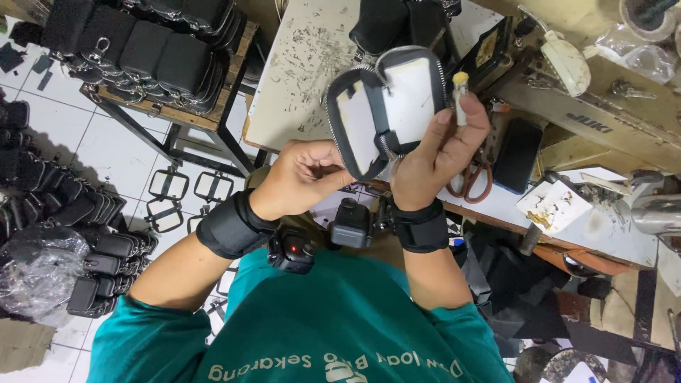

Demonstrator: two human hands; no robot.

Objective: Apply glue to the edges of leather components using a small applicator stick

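Fingers (454, 124) of both hands pinch the open zip pouch (386, 110) between them.

Matt black cloth pouch (386, 113) with metal zip and pale smooth lining; scuffed, scratched tabletop (301, 71); glossy orange-handled scissors (474, 181); smooth floor tiles (106, 142).

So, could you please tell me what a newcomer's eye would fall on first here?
An opened black zip pouch with pale lining sits at the centre, held up by both hands. The right hand also pinches a small yellow-tipped stick, while the left hand grips the pouch's lower edge. Finished black pouches crowd a rack at upper left.
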